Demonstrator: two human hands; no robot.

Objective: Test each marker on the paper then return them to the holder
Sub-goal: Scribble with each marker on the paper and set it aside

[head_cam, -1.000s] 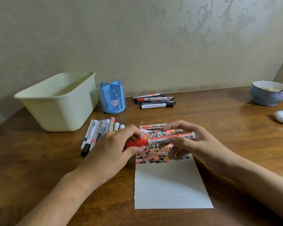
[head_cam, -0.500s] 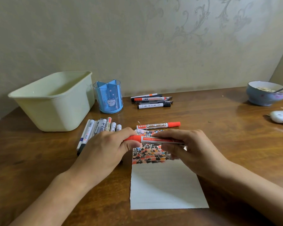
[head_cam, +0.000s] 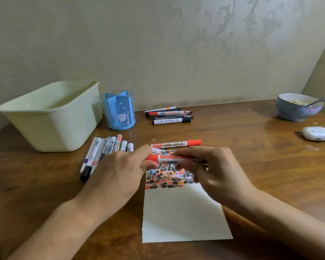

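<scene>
**Red marker held level between both hands over the paper**

At the frame's centre a red marker (head_cam: pixel 169 159) lies horizontal above the scribbled top of the paper (head_cam: pixel 182 212). The left hand (head_cam: pixel 116 177) pinches its red cap end; the right hand (head_cam: pixel 214 171) curls its fingers round the white barrel. Just above lies a second red marker (head_cam: pixel 176 143). Left of centre sits a row of markers (head_cam: pixel 105 149); higher up are the blue holder (head_cam: pixel 118 109), another marker cluster (head_cam: pixel 169 115) and a pale green tub (head_cam: pixel 49 113). A bowl (head_cam: pixel 296 109) stands at right.
</scene>
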